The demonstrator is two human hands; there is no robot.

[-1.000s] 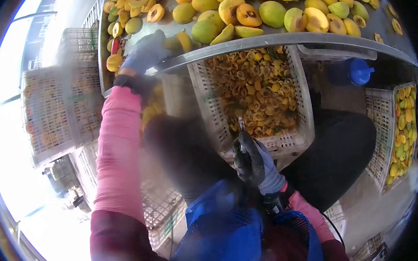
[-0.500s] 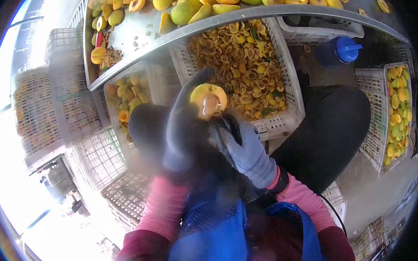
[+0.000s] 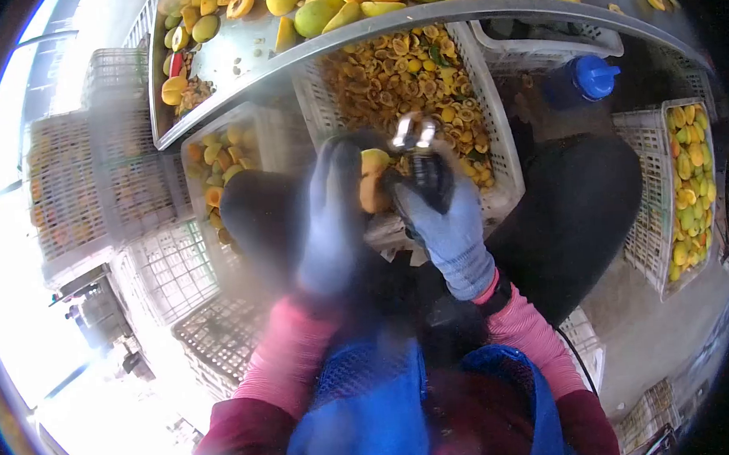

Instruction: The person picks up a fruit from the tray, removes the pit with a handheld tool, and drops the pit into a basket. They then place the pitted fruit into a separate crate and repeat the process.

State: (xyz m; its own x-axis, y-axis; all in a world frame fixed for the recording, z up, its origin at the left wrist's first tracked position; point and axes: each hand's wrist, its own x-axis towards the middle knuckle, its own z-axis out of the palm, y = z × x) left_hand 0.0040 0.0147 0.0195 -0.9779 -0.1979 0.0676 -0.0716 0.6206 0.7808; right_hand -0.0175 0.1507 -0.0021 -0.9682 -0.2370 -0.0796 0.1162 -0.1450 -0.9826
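My left hand, in a grey-and-black glove, holds a halved yellow peach above my lap, its cut side turned toward my right hand. My gloved right hand is closed around a black-handled pitting tool. The tool's shiny metal end points up and away from me, just right of the peach and apart from it. Motion and a lens smear blur the left fingers. Beyond both hands stands a white crate full of brown pit pieces and fruit scraps.
A metal table with whole and cut peaches crosses the top, its raised edge facing me. Fruit fills a crate at left and another crate at right. A blue jug stands right of the scraps. Stacked crates stand far left.
The peach half has turned from facing up to sideways. My right hand has moved slightly right, and the tool's metal end now shows, pointing upward. The view has shifted slightly.
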